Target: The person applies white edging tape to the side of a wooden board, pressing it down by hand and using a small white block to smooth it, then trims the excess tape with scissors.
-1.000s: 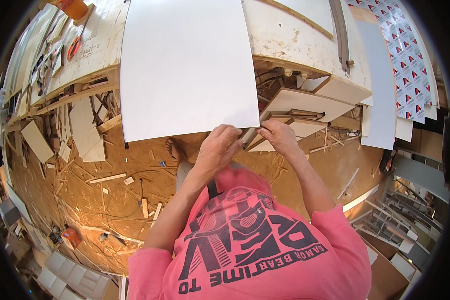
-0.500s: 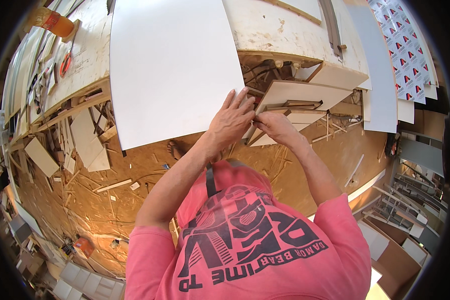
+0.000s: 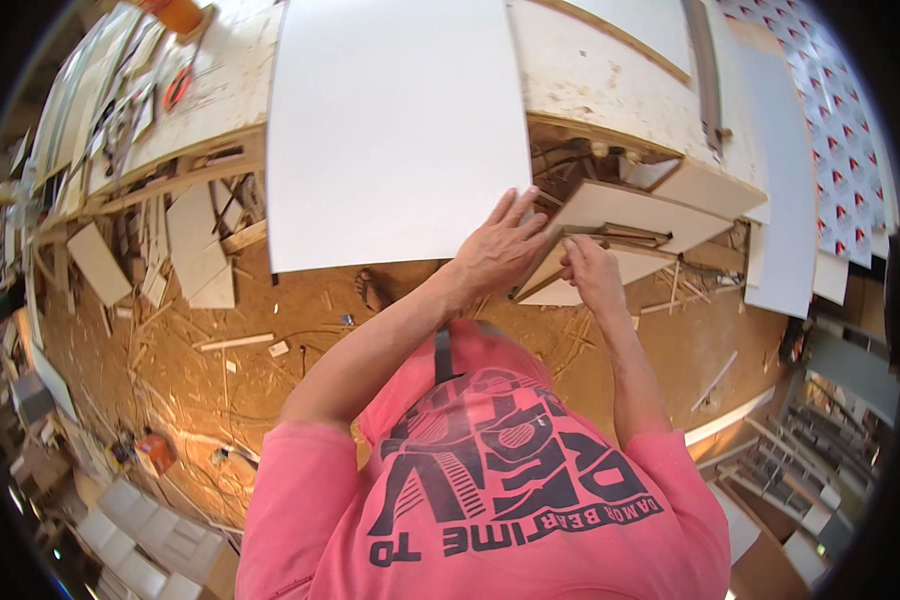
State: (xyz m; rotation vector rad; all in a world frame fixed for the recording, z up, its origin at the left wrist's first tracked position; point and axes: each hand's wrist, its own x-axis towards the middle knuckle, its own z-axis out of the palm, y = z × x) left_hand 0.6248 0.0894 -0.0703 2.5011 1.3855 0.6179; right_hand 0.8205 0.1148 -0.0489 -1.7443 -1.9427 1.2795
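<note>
A large white board (image 3: 395, 130) lies across the workbench, its near end jutting out over the edge toward me. My left hand (image 3: 505, 245) rests at the board's near right corner, fingers stretched out and slightly spread along the edge. A short way to the right, apart from the board, my right hand (image 3: 592, 268) is raised with its fingers curled in a pinch. Whatever it may hold is hidden or too small to name. Just beyond the right hand, white panels with brown edges (image 3: 625, 215) lean under the bench.
On the bench (image 3: 610, 80) lie orange-handled scissors (image 3: 178, 88) and an orange bottle (image 3: 175, 14), both at the left. Board offcuts (image 3: 200, 240) lean beneath it. Wood strips (image 3: 238, 342) and cables litter the brown floor. Patterned sheets (image 3: 840, 130) stand at the far right.
My right hand has drawn away from the board's corner and from my left hand, moving right. The left hand stays on the board. The whole view has shifted a little.
</note>
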